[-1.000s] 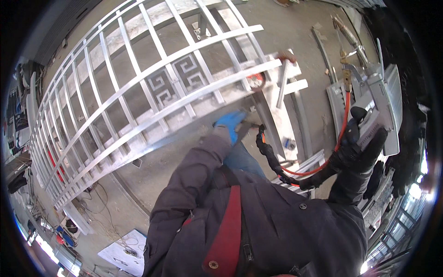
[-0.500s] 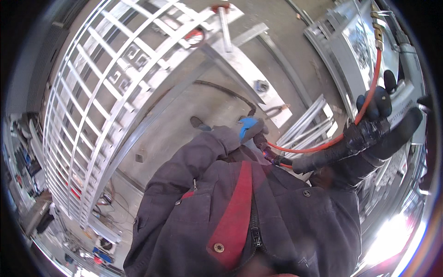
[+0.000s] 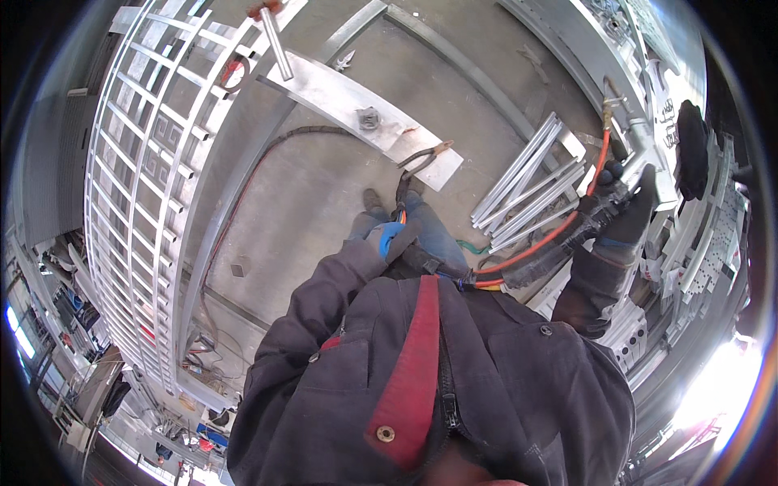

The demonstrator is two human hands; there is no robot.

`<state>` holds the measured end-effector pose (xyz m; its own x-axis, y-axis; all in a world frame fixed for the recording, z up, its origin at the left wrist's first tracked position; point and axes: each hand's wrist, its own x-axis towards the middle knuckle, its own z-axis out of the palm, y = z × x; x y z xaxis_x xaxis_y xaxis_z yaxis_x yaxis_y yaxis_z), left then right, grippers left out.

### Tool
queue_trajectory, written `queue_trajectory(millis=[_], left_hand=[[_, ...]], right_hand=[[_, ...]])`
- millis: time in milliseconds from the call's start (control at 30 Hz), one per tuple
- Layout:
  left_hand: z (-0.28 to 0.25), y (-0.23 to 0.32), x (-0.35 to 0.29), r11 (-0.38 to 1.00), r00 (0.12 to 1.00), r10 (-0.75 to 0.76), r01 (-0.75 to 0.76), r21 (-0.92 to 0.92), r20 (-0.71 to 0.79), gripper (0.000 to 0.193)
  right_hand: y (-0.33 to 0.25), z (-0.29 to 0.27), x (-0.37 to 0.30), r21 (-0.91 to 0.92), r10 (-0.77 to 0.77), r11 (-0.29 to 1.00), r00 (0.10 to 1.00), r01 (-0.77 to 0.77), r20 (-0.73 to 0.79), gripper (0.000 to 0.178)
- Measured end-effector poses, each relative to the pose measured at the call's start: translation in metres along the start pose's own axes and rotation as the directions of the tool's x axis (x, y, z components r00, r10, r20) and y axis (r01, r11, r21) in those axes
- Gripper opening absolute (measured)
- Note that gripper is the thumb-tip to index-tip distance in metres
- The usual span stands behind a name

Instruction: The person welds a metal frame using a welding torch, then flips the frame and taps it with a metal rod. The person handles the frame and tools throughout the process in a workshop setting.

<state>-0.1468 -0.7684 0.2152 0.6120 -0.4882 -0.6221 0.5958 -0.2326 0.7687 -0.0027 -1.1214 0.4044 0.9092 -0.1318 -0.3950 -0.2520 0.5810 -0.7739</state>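
Note:
My left hand (image 3: 391, 240), in a grey and blue glove, is closed round a black-sheathed hose bundle (image 3: 413, 257) in front of my waist. Orange and black lines show at the hand. Off to the right, my right hand (image 3: 620, 188), in a black glove, grips the same bundle where an orange hose (image 3: 559, 233) runs along its dark, taped sleeve. Its fingers curl over the bundle, while the thumb side stands out toward a grey metal tube. Just beyond that hand, the orange hose ends in a brass fitting (image 3: 607, 113).
A curved metal railing (image 3: 134, 162) fills the left. A clamp (image 3: 275, 44) and a welding-type clamp (image 3: 425, 154) are at a pale plate (image 3: 332, 91) ahead. Several silver tubes (image 3: 527, 182) lie right of my legs. A dark cable (image 3: 300, 131) trails across the floor.
My view has shifted, so the railing and plate sit farther left. My right hand appears closer in, and the hose bundle stays in both hands.

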Motion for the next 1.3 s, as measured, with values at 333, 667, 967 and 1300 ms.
queue_trajectory(millis=[333,667,967,1300], left_hand=[[0.126,-0.067,0.137,0.953,0.983,0.058,-0.002,-0.305,0.177,0.061],[0.243,-0.052,0.328,0.947,0.968,-0.105,0.029,-0.319,-0.226,0.064],[0.195,0.115,0.427,0.758,0.948,-0.146,-0.076,-0.648,-0.282,0.065],[0.07,0.141,0.443,0.59,0.908,0.073,-0.373,-0.717,-0.412,0.059]], right_hand=[[-0.026,-0.085,0.006,-0.157,-0.015,0.987,0.982,-0.014,-0.186,0.054],[-0.095,-0.122,0.165,-0.374,0.079,0.924,0.996,-0.087,-0.035,0.049],[-0.192,-0.045,0.264,-0.404,0.074,0.909,0.914,0.103,0.399,0.065],[-0.215,0.11,0.372,-0.429,0.146,0.881,0.746,0.201,0.65,0.079]])
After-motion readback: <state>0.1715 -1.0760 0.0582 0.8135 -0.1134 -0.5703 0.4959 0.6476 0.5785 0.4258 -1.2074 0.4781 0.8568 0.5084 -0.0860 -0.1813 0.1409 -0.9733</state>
